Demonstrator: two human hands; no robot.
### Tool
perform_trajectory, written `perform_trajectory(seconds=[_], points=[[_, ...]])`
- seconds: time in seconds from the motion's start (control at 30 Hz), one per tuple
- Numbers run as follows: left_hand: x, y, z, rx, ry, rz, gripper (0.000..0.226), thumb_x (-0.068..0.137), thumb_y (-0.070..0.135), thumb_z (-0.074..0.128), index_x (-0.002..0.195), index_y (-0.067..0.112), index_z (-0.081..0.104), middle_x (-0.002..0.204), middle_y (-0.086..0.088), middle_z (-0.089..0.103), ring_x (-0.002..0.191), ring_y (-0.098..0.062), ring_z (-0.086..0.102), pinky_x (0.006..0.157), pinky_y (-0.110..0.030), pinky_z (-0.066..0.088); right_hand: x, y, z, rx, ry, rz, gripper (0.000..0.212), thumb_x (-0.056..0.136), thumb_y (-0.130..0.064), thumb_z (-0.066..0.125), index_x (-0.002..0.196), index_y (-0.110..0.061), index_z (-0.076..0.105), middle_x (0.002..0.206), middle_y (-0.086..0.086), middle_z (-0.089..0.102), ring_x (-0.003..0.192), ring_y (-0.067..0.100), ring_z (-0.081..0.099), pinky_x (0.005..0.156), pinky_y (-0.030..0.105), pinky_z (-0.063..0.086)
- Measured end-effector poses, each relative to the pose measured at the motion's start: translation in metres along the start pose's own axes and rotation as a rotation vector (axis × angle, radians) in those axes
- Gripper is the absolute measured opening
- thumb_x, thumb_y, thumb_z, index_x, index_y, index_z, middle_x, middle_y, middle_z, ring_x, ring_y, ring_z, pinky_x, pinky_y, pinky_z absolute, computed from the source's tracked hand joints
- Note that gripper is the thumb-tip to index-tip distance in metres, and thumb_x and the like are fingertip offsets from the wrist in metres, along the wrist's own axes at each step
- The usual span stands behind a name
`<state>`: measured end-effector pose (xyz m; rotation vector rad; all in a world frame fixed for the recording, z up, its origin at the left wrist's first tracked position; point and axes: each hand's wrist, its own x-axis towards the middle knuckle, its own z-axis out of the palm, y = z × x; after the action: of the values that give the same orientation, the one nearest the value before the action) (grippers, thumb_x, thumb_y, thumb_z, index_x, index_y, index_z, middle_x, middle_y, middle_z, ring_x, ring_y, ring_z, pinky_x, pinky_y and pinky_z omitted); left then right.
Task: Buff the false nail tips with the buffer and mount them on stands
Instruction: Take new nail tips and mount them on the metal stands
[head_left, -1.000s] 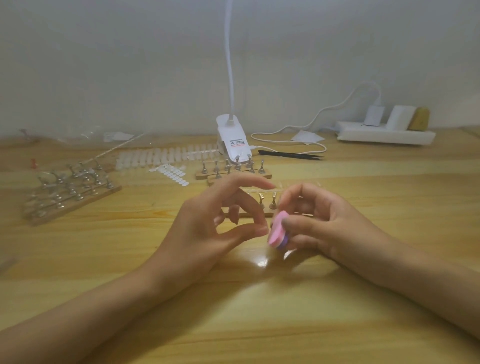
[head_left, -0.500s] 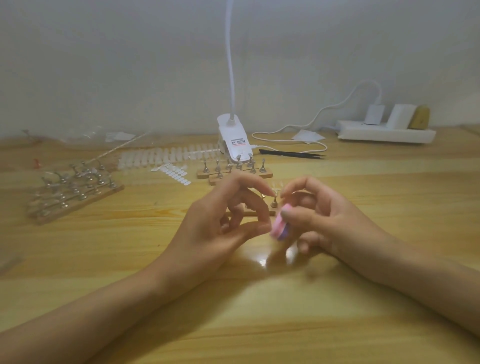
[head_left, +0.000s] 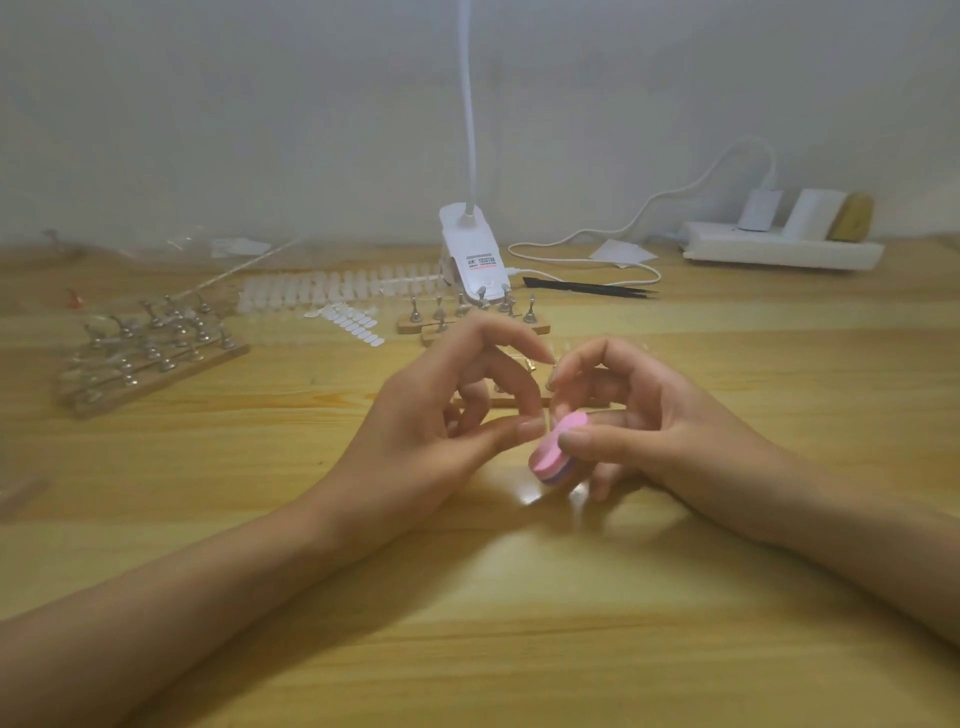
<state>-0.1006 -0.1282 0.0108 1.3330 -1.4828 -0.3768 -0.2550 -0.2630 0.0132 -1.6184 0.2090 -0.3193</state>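
Still as before: right fingers (head_left: 587, 441) pinched on the buffer (head_left: 550, 460), left fingers (head_left: 519, 431) tip-to-tip, contents unclear.

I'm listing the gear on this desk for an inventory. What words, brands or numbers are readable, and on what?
Nothing here can be quoted.
Sticker on the white lamp clip: red and white, with lines of print too small and blurred to read.
Pink buffer and white power strip: no print shows.
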Motion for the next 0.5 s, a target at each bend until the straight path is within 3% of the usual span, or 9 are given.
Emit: perform_trajectory(seconds=[0.07, 0.2, 0.33, 0.5], points=[[-0.0004, 0.0003, 0.0009, 0.034, -0.024, 0.025, 0.028, 0.087, 0.019, 0.072, 0.109, 0.022, 0.055, 0.083, 0.01, 0.067, 0.056, -0.024, 0.037, 0.052, -0.032, 0.036, -0.0002, -0.0003, 0.0004, -0.007, -0.018, -0.007, 0.033, 0.081, -0.02, 0.081, 0.104, -0.027, 0.059, 0.096, 0.015, 0.066, 0.082, 0.035, 0.075, 0.057, 0.028, 0.056], [0.001, -0.0036, -0.0017, 0.009, 0.028, -0.021, 0.029, 0.086, 0.016, 0.072, 0.108, 0.024, 0.055, 0.085, 0.007, 0.067, 0.055, -0.02, 0.037, 0.052, -0.026, 0.036, 0.0007, 0.0014, -0.0021, 0.143, 0.133, -0.02, 0.043, 0.076, -0.021, 0.079, 0.108, -0.014, 0.053, 0.085, 0.012, 0.071, 0.069, 0.025, 0.071, 0.056, 0.03, 0.058], [0.0004, -0.0043, -0.0011, 0.01, 0.015, -0.004, 0.027, 0.086, 0.019, 0.072, 0.107, 0.023, 0.055, 0.086, 0.006, 0.067, 0.054, -0.018, 0.041, 0.051, -0.031, 0.038, -0.0005, 0.0017, 0.0028, -0.01, 0.019, -0.022, 0.038, 0.078, -0.017, 0.079, 0.108, -0.024, 0.058, 0.091, 0.012, 0.068, 0.074, 0.033, 0.072, 0.057, 0.029, 0.056], [0.001, -0.0059, -0.0023, -0.049, 0.011, -0.029, 0.024, 0.087, 0.014, 0.071, 0.103, 0.021, 0.054, 0.086, 0.004, 0.066, 0.053, -0.013, 0.041, 0.052, -0.027, 0.037, -0.0004, 0.0, 0.0003, 0.071, 0.153, -0.019, 0.048, 0.072, -0.024, 0.085, 0.111, -0.018, 0.057, 0.087, 0.008, 0.068, 0.073, 0.031, 0.072, 0.056, 0.031, 0.058]])
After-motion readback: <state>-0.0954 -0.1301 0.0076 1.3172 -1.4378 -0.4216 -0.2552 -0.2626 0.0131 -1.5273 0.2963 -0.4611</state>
